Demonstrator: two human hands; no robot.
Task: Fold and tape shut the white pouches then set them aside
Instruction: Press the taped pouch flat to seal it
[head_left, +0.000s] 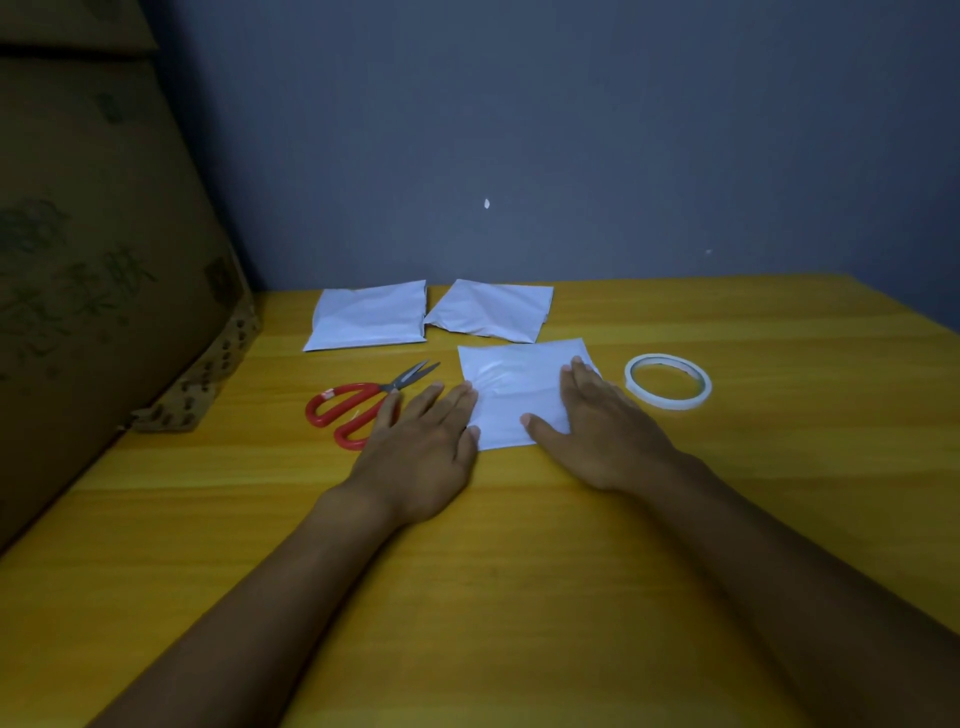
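A white pouch (514, 387) lies flat on the yellow table (519, 545) in front of me. My left hand (421, 452) rests flat, its fingertips touching the pouch's left edge. Over the pouch's right side my right hand (597, 431) presses palm down, fingers spread. Two more white pouches lie side by side near the wall, one at the left (366, 314) and one at the right (491, 309). A roll of white tape (667, 382) sits to the right of my right hand. Red-handled scissors (358, 405) lie left of my left hand, partly under its fingers.
A large brown cardboard box (98, 270) stands against the table's left side. A grey-blue wall (571, 145) closes off the back edge of the table.
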